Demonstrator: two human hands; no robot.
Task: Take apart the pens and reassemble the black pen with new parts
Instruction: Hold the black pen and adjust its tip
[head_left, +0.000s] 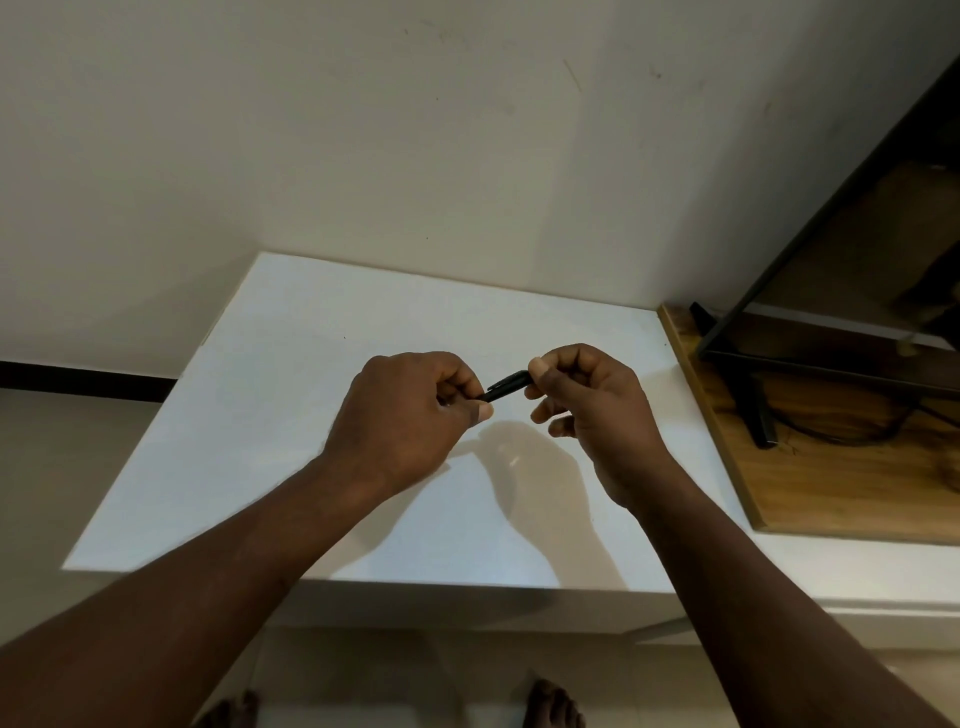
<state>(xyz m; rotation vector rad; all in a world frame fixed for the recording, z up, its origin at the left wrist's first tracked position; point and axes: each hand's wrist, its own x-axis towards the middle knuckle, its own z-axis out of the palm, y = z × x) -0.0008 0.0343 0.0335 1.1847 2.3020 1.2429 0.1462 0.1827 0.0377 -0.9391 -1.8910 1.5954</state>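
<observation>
A black pen (506, 387) is held in the air above the white table (291, 395), slanting up to the right. My left hand (410, 415) pinches its lower left end between thumb and curled fingers. My right hand (587, 410) grips its upper right end, thumb on top. Only the short middle stretch of the pen shows between the hands; both ends are hidden in the fingers. A small pale piece (513, 461) lies on the table in the shadow under the hands; I cannot tell what it is.
A wooden board (810, 483) lies at the table's right with a black metal frame (753, 395) and a cable on it. A pale wall stands behind the table. The floor and bare feet (550, 706) show below the table's near edge.
</observation>
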